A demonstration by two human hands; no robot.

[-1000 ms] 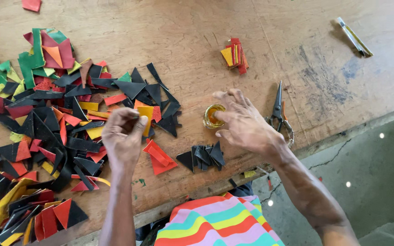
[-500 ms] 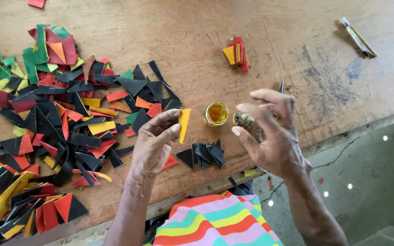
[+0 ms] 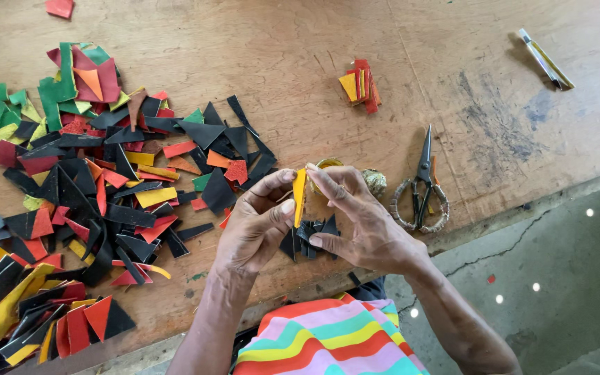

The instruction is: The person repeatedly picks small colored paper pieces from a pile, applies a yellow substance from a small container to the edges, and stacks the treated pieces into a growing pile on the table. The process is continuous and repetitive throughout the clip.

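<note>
Both hands pinch a narrow yellow triangular offcut [image 3: 299,198] upright just above the worn wooden surface [image 3: 258,55]: left hand [image 3: 255,226] fingers closed on one edge, right hand [image 3: 359,222] fingers on the other. It could slip into the pile of black, red, yellow and green scraps [image 3: 85,187] if the pinch loosens. Black scissors [image 3: 421,184] lie near the right hand; grey concrete floor [image 3: 564,278] lies beyond.

Skinny yellow triangle piece [image 3: 299,197], stood upright, point down, pinched just above the small black scraps [image 3: 310,235] near the table's edge.
</note>
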